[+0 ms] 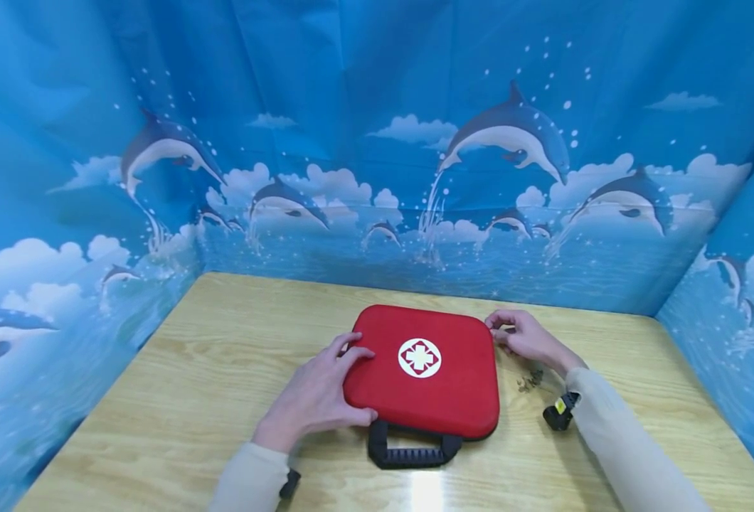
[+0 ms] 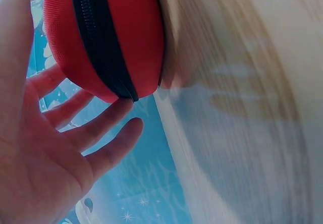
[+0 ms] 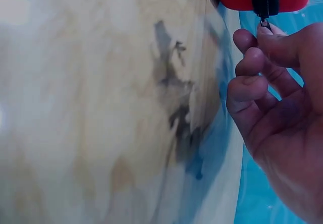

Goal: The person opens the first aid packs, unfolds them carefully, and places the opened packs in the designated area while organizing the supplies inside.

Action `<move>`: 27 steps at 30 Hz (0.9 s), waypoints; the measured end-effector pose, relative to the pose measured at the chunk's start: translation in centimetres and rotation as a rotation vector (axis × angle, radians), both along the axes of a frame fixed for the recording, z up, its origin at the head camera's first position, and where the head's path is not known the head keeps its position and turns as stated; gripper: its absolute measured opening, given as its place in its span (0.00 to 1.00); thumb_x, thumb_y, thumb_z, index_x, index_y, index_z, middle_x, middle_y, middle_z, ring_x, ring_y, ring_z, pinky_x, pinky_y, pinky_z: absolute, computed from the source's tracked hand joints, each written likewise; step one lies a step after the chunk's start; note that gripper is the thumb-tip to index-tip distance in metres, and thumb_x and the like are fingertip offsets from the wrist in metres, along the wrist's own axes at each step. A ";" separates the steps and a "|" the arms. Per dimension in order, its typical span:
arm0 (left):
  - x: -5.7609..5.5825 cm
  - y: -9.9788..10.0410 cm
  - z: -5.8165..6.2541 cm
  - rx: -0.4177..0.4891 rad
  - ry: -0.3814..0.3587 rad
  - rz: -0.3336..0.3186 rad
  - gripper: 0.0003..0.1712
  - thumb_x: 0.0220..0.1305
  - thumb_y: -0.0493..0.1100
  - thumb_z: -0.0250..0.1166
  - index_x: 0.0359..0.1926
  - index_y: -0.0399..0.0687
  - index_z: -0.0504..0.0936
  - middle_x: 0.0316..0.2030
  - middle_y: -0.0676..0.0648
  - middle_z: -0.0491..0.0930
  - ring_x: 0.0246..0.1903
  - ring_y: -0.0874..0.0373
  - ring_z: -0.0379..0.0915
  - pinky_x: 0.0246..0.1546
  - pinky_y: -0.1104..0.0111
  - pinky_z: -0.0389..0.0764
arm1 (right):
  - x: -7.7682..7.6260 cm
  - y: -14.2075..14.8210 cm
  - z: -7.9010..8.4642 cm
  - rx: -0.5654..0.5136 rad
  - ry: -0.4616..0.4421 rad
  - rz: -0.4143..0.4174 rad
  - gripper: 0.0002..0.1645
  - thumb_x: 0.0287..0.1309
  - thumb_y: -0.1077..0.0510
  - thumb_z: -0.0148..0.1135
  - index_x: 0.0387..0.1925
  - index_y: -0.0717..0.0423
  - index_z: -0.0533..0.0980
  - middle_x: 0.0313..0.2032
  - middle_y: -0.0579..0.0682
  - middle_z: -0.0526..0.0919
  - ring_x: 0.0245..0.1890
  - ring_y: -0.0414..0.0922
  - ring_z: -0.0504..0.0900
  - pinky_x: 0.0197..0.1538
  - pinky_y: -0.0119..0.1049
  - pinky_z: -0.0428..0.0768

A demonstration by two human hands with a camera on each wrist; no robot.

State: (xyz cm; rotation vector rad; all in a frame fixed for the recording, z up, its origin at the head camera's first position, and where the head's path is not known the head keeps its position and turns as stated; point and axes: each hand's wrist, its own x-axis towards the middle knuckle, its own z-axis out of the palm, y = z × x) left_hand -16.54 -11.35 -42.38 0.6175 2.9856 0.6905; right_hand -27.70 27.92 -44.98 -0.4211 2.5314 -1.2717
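A red first-aid case (image 1: 422, 370) with a white cross emblem lies flat on the table, its black carry handle (image 1: 412, 461) toward me. My left hand (image 1: 316, 395) holds the case's left end, thumb at the front edge near the handle and fingers spread over the left side. A black zipper (image 2: 96, 37) runs around the case's side in the left wrist view. At the far right corner, my right hand (image 1: 527, 338) pinches the small zipper pull (image 3: 264, 23) between thumb and index finger; its other fingers are curled.
The wood-grain table (image 1: 223, 348) has a small dark mark (image 1: 531, 380) right of the case. A blue dolphin-print curtain (image 1: 351, 142) stands along the table's back and sides. A black wrist camera (image 1: 558, 416) sits by the right cuff.
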 end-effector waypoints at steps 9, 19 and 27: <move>0.0 0.0 -0.2 0.017 0.020 -0.002 0.53 0.37 0.66 0.82 0.67 0.66 0.73 0.73 0.53 0.64 0.64 0.52 0.70 0.51 0.55 0.84 | 2.2 0.8 0.1 0.039 0.028 0.019 0.04 0.71 0.63 0.56 0.43 0.59 0.76 0.40 0.58 0.80 0.19 0.39 0.71 0.23 0.33 0.73; 0.1 -0.1 -0.4 0.025 0.012 0.019 0.54 0.37 0.67 0.83 0.67 0.66 0.72 0.72 0.53 0.63 0.65 0.52 0.68 0.49 0.57 0.86 | 2.8 -0.1 0.0 0.161 0.258 -0.002 0.06 0.64 0.67 0.63 0.33 0.53 0.79 0.31 0.49 0.82 0.24 0.36 0.73 0.29 0.30 0.73; -0.3 0.5 -0.8 0.036 0.044 0.050 0.53 0.37 0.67 0.82 0.67 0.66 0.71 0.72 0.53 0.63 0.63 0.51 0.69 0.51 0.58 0.85 | 1.2 -0.4 -0.3 0.225 0.385 -0.056 0.04 0.59 0.64 0.66 0.31 0.52 0.82 0.28 0.45 0.83 0.24 0.35 0.75 0.31 0.29 0.73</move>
